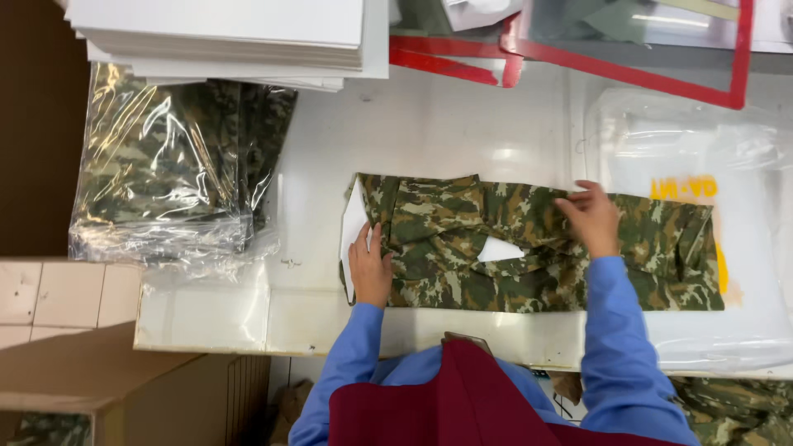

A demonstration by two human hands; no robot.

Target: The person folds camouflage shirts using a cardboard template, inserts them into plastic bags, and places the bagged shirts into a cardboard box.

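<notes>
White worktop fills mid-frame, camouflage garment laid flat across its centre. Left hand lies open and flat, pressing the garment's left end where a white card pokes out from under the fabric. Right hand pinches a fold at the garment's upper edge, right of centre, fingers closed on cloth. Clear plastic bags lie under the garment's right end. Bagged camouflage garments stacked upper left of frame, just below a pile of white cards. Red frames along top edge. Cardboard box lower left.
</notes>
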